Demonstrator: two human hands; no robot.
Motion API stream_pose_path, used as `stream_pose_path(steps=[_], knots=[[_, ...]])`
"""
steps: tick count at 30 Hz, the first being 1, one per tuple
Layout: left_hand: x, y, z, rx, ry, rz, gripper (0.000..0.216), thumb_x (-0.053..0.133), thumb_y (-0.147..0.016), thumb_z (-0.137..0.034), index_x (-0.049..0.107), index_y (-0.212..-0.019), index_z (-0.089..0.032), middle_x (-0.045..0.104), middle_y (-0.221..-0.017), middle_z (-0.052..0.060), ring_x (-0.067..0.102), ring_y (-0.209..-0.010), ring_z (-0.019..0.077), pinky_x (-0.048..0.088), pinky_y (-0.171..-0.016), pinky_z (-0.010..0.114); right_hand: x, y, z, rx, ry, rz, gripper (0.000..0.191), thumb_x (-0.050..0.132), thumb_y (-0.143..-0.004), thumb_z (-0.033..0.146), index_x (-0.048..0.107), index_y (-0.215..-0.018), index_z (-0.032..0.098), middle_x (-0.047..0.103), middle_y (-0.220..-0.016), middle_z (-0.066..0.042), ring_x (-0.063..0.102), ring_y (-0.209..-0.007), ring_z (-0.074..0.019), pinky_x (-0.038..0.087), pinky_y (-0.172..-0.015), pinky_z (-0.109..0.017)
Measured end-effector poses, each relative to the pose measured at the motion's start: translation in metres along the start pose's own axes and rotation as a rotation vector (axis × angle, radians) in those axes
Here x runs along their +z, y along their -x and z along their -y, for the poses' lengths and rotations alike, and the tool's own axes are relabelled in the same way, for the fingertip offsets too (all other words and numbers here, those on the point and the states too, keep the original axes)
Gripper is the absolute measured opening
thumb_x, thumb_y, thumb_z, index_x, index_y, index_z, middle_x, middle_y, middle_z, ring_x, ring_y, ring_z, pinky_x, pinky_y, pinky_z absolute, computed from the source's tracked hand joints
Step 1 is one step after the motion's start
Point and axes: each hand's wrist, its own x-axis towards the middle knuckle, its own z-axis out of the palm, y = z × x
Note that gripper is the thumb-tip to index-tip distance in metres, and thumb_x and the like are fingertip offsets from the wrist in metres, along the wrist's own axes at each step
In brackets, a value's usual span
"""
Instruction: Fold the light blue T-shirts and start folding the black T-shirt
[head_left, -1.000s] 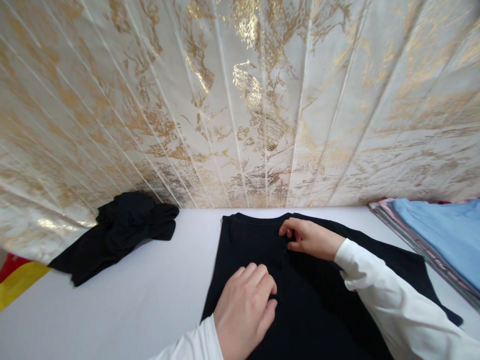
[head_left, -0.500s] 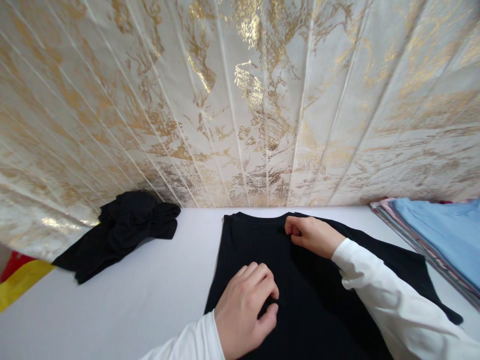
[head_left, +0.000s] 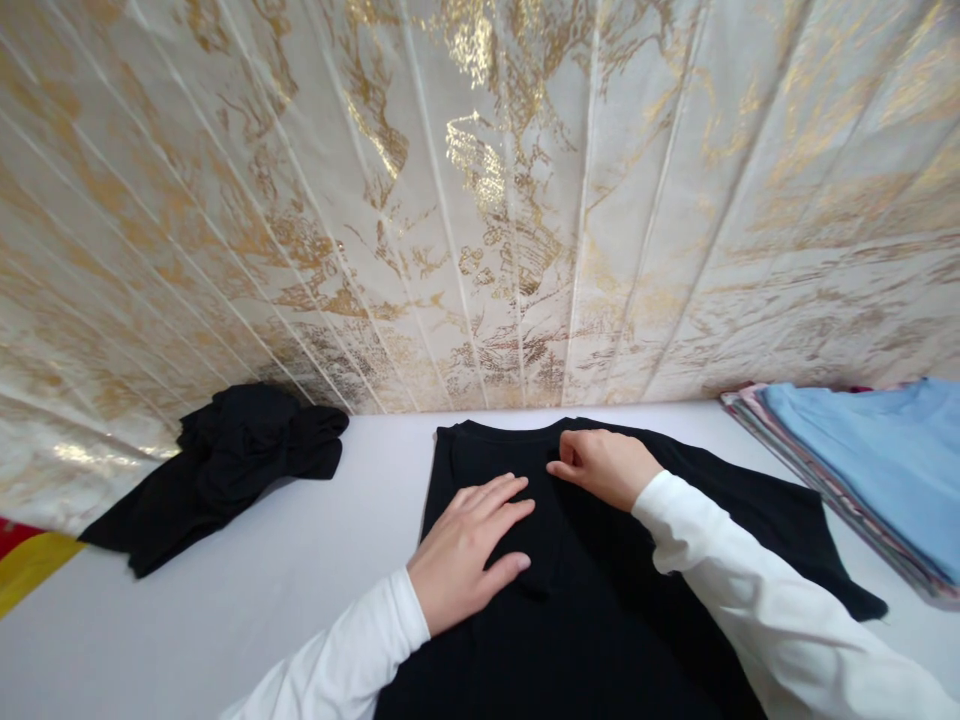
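Observation:
A black T-shirt [head_left: 600, 600] lies spread on the white table [head_left: 247, 610], its neckline toward the wall. My left hand [head_left: 469, 555] rests flat on the shirt's left half, fingers stretched out and pointing up and right. My right hand [head_left: 604, 465] sits just below the collar, its fingers curled and pinching the black fabric. Both arms wear white sleeves; the right sleeve [head_left: 742, 600] crosses the shirt's right side.
A crumpled black garment [head_left: 225, 465] lies at the left by the wall. A stack of folded clothes [head_left: 862, 470], light blue on top, sits at the right edge. A gold-and-white patterned wall [head_left: 480, 200] closes the back. Red and yellow cloth [head_left: 30, 560] shows far left.
My left hand went from curled, gripping the fabric, to flat with fingers stretched, and slid up toward the collar. My right hand stayed near the neckline, shifting slightly left.

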Motion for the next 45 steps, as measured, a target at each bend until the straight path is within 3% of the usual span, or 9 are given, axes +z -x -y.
stream_pose_path(steps=[7,15,22,29,34,38,41,43,45], knots=[[0.002,0.003,-0.002,0.056,-0.086,0.148,0.052,0.047,-0.093,-0.030,0.030,-0.143,-0.027,0.016,-0.154,0.008,0.011,-0.142,0.0243,0.022,-0.109,0.050,0.007,-0.006,-0.010,-0.058,-0.067,-0.002,0.014,0.057,-0.083,0.032,0.060,-0.074,0.022,0.066,-0.078,-0.001,0.058,-0.071,-0.0153,0.031,-0.057,-0.024],[0.001,0.003,-0.001,0.070,-0.108,0.155,0.062,0.048,-0.092,-0.033,0.021,-0.146,-0.024,0.014,-0.154,0.010,0.009,-0.142,0.0264,0.021,-0.109,0.051,-0.004,0.006,-0.009,-0.118,-0.146,-0.007,0.001,0.060,-0.079,0.022,0.059,-0.079,0.021,0.064,-0.075,0.001,0.056,-0.068,-0.0127,0.035,-0.058,-0.022],[0.005,0.003,-0.001,0.053,-0.107,0.141,0.067,0.051,-0.089,-0.035,0.019,-0.147,-0.023,0.014,-0.154,0.009,0.011,-0.141,0.0265,0.019,-0.110,0.050,-0.015,0.050,-0.010,-0.312,-0.296,0.309,0.011,0.062,-0.070,0.012,0.064,-0.075,0.022,0.062,-0.068,0.004,0.055,-0.060,-0.0103,0.035,-0.054,-0.020],[0.005,0.002,-0.003,0.046,-0.119,0.151,0.067,0.052,-0.089,-0.034,0.019,-0.147,-0.024,0.013,-0.154,0.008,0.009,-0.142,0.0258,0.019,-0.110,0.049,0.009,0.055,0.004,-0.261,-0.128,0.189,0.005,0.061,-0.073,0.018,0.061,-0.076,0.022,0.065,-0.074,0.002,0.057,-0.065,-0.0134,0.032,-0.056,-0.023],[0.005,0.002,-0.003,0.035,-0.115,0.164,0.068,0.052,-0.088,-0.036,0.020,-0.146,-0.023,0.013,-0.154,0.008,0.009,-0.142,0.0250,0.018,-0.110,0.049,-0.008,0.049,-0.001,-0.200,-0.027,0.150,0.009,0.055,-0.074,0.016,0.058,-0.069,0.023,0.063,-0.065,0.002,0.055,-0.058,-0.0138,0.030,-0.053,-0.024],[0.006,0.002,-0.001,0.050,-0.092,0.133,0.066,0.052,-0.088,-0.036,0.021,-0.146,-0.024,0.014,-0.154,0.008,0.011,-0.142,0.0259,0.018,-0.110,0.049,-0.041,0.040,-0.053,-0.029,-0.129,-0.158,0.007,0.052,-0.081,0.029,0.055,-0.076,0.024,0.061,-0.060,0.001,0.055,-0.055,-0.0160,0.036,-0.054,-0.027],[0.006,0.003,-0.001,0.050,-0.083,0.123,0.066,0.051,-0.089,-0.037,0.022,-0.146,-0.024,0.016,-0.154,0.008,0.012,-0.141,0.0260,0.019,-0.110,0.049,-0.049,0.039,-0.084,0.067,-0.076,-0.410,0.012,0.050,-0.079,0.022,0.054,-0.090,0.021,0.068,-0.083,-0.009,0.063,-0.077,-0.0253,0.044,-0.070,-0.035],[0.006,0.003,-0.001,0.043,-0.081,0.129,0.066,0.052,-0.088,-0.037,0.022,-0.146,-0.024,0.016,-0.154,0.008,0.012,-0.141,0.0258,0.019,-0.110,0.049,-0.043,0.042,-0.081,-0.039,-0.032,-0.413,0.021,0.053,-0.074,0.017,0.053,-0.095,0.020,0.067,-0.097,-0.013,0.061,-0.092,-0.0286,0.043,-0.080,-0.038],[0.005,0.003,-0.002,0.034,-0.087,0.138,0.067,0.053,-0.088,-0.036,0.023,-0.146,-0.024,0.015,-0.154,0.008,0.012,-0.141,0.0253,0.019,-0.110,0.049,-0.032,0.046,-0.058,-0.184,-0.068,-0.247,0.016,0.054,-0.075,0.016,0.054,-0.090,0.022,0.066,-0.094,-0.008,0.061,-0.090,-0.0245,0.044,-0.078,-0.034]])
